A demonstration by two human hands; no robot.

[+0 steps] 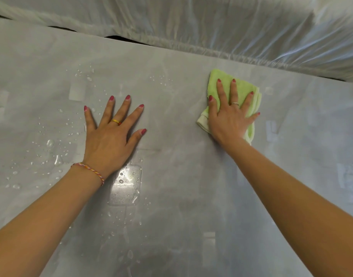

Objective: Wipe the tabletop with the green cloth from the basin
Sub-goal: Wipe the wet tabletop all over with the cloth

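I note the right hand (229, 116) pressing flat, fingers straight and spread, on the folded green cloth (234, 90) toward the far right of the grey table (181, 176), while the left hand (111, 132) rests released, palm down, on the bare surface beside scattered water droplets (51, 144).
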